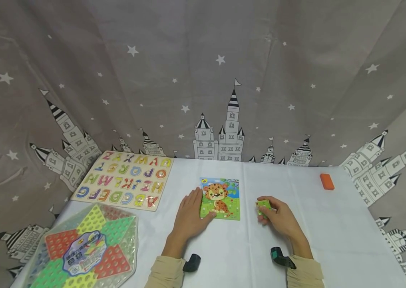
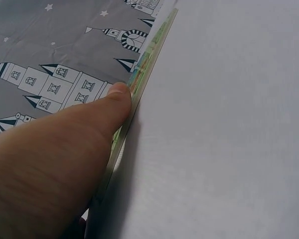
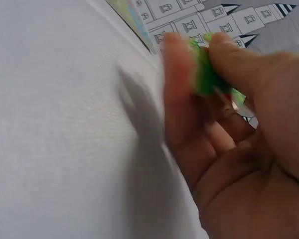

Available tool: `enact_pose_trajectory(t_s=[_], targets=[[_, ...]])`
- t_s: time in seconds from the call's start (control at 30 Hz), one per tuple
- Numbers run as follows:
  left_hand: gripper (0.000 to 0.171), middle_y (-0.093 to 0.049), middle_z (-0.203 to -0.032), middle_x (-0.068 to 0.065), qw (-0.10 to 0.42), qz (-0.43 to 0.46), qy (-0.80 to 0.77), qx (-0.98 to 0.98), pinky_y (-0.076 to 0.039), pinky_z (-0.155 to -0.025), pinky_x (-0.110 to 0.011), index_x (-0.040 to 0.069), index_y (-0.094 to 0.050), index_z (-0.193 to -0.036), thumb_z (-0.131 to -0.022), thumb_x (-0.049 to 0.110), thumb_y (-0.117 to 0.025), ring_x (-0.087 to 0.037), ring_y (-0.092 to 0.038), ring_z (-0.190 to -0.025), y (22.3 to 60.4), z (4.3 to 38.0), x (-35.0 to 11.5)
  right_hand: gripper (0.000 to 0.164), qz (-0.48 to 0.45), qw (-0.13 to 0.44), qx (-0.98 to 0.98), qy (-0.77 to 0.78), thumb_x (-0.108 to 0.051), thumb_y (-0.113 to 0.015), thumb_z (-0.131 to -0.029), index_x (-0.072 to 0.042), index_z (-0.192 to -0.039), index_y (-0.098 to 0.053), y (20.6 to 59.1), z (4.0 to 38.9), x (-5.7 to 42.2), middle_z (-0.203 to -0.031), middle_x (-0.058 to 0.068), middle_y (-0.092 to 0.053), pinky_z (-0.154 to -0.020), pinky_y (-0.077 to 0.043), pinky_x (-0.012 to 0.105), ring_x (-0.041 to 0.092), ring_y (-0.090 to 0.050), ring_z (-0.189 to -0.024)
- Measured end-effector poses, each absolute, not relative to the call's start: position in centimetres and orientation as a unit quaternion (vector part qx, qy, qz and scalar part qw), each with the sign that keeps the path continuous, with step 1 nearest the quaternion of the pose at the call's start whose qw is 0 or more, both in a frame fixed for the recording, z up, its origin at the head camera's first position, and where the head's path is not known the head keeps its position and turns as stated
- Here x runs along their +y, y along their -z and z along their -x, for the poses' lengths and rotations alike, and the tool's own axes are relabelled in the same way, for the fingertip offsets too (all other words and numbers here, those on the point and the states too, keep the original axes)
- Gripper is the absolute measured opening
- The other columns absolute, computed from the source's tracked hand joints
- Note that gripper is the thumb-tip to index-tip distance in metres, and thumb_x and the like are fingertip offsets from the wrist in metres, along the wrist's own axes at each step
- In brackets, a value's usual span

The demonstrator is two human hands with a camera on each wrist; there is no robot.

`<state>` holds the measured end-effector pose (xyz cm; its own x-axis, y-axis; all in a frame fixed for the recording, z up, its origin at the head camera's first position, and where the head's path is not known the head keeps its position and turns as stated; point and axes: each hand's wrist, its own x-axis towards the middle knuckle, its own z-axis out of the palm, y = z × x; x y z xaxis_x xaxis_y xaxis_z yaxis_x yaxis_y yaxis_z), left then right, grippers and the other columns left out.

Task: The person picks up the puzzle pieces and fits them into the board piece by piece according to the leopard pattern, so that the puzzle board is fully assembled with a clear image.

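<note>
A leopard jigsaw puzzle [image 1: 229, 200] lies flat on the white table cover in the head view. My left hand [image 1: 188, 216] rests at its left side, fingers stretched along the edge and thumb over the lower left corner. The left wrist view shows that thumb [image 2: 120, 97] against the thin puzzle board [image 2: 148, 64] seen edge-on. To the right of the board, my right hand [image 1: 283, 219] pinches a small green puzzle piece [image 1: 263, 204] between thumb and fingers. In the right wrist view the piece [image 3: 204, 77] is blurred and raised over the cloth, partly hidden by the fingers.
A wooden alphabet board [image 1: 125, 180] lies at the back left. Before it sits a packaged star-shaped game board [image 1: 84, 248] in clear plastic. An orange block [image 1: 327, 181] stands at the far right. A grey castle-print curtain [image 1: 174, 80] hangs behind the table [image 1: 347, 240].
</note>
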<state>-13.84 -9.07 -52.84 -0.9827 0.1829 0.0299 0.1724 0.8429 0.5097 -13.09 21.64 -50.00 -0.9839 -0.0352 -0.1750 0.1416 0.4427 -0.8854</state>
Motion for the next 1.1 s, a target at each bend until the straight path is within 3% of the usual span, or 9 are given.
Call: enact_pose_trajectory(t_s=[0.1, 0.33, 0.6, 0.7, 0.9, 1.0, 1.1], targets=[[0.093, -0.028, -0.169, -0.012, 0.009, -0.094, -0.263, 0.96, -0.019, -0.13, -0.05, 0.005, -0.03, -0.16, -0.092, 0.059, -0.063, -0.031, -0.025, -0.157, 52.8, 13.8, -9.0, 0.038, -0.049, 0.07, 0.86, 0.503, -0.02, -0.071, -0.097, -0.007, -0.132, -0.064, 50.0, 13.2, 21.6, -0.096, 0.01, -0.073, -0.062, -0.053, 0.021, 0.012, -0.066, -0.07], [0.094, -0.027, -0.169, -0.013, 0.013, -0.096, -0.264, 0.96, -0.019, -0.129, -0.051, 0.004, -0.03, -0.161, -0.091, 0.059, -0.063, -0.032, -0.025, -0.157, 52.5, 13.7, -9.0, 0.03, -0.082, 0.043, 0.872, 0.481, -0.027, -0.075, -0.093, -0.002, -0.11, -0.074, 50.2, 13.3, 21.3, -0.099, 0.009, -0.074, -0.071, -0.046, 0.023, 0.014, -0.057, -0.084], [0.102, -0.028, -0.169, -0.013, 0.016, -0.083, -0.269, 0.96, -0.019, -0.129, -0.051, 0.004, -0.027, -0.161, -0.088, 0.061, -0.068, -0.032, -0.026, -0.157, 52.6, 13.6, -9.4, 0.035, -0.072, 0.073, 0.848, 0.521, -0.027, -0.078, -0.09, -0.001, -0.114, -0.075, 50.7, 13.4, 19.6, -0.108, 0.012, -0.075, -0.085, -0.046, 0.025, 0.013, -0.059, -0.09], [0.102, -0.027, -0.169, -0.013, 0.018, -0.086, -0.271, 0.958, -0.019, -0.13, -0.05, 0.004, -0.025, -0.162, -0.088, 0.061, -0.068, -0.031, -0.025, -0.157, 52.6, 13.6, -9.5, 0.037, -0.07, 0.078, 0.845, 0.524, -0.026, -0.08, -0.088, -0.006, -0.118, -0.073, 50.7, 13.5, 18.9, -0.109, 0.01, -0.074, -0.085, -0.046, 0.026, 0.014, -0.06, -0.089], [0.102, -0.03, -0.168, -0.013, 0.016, -0.087, -0.28, 0.956, -0.019, -0.13, -0.049, 0.004, -0.025, -0.162, -0.087, 0.058, -0.071, -0.031, -0.027, -0.157, 52.7, 13.5, -9.8, 0.04, -0.053, 0.054, 0.864, 0.497, -0.023, -0.079, -0.089, -0.018, -0.128, -0.07, 50.8, 13.9, 17.2, -0.13, 0.013, -0.069, -0.103, -0.049, 0.045, 0.022, -0.064, -0.107], [0.103, -0.033, -0.166, -0.015, 0.013, -0.091, -0.297, 0.951, -0.019, -0.13, -0.049, 0.004, -0.026, -0.161, -0.086, 0.054, -0.074, -0.033, -0.029, -0.155, 52.8, 13.4, -9.9, 0.035, -0.037, 0.044, 0.876, 0.478, -0.023, -0.077, -0.091, -0.017, -0.125, -0.073, 50.5, 14.2, 15.8, -0.111, 0.015, -0.074, -0.089, -0.054, 0.04, 0.019, -0.065, -0.091], [0.104, -0.037, -0.164, -0.016, 0.011, -0.092, -0.305, 0.948, -0.019, -0.13, -0.049, 0.004, -0.027, -0.161, -0.084, 0.052, -0.077, -0.034, -0.032, -0.154, 52.6, 13.5, -10.1, 0.029, 0.003, 0.047, 0.885, 0.463, -0.022, -0.078, -0.091, -0.017, -0.119, -0.076, 50.0, 15.1, 13.7, -0.097, 0.01, -0.075, -0.071, -0.05, 0.029, 0.013, -0.06, -0.074]])
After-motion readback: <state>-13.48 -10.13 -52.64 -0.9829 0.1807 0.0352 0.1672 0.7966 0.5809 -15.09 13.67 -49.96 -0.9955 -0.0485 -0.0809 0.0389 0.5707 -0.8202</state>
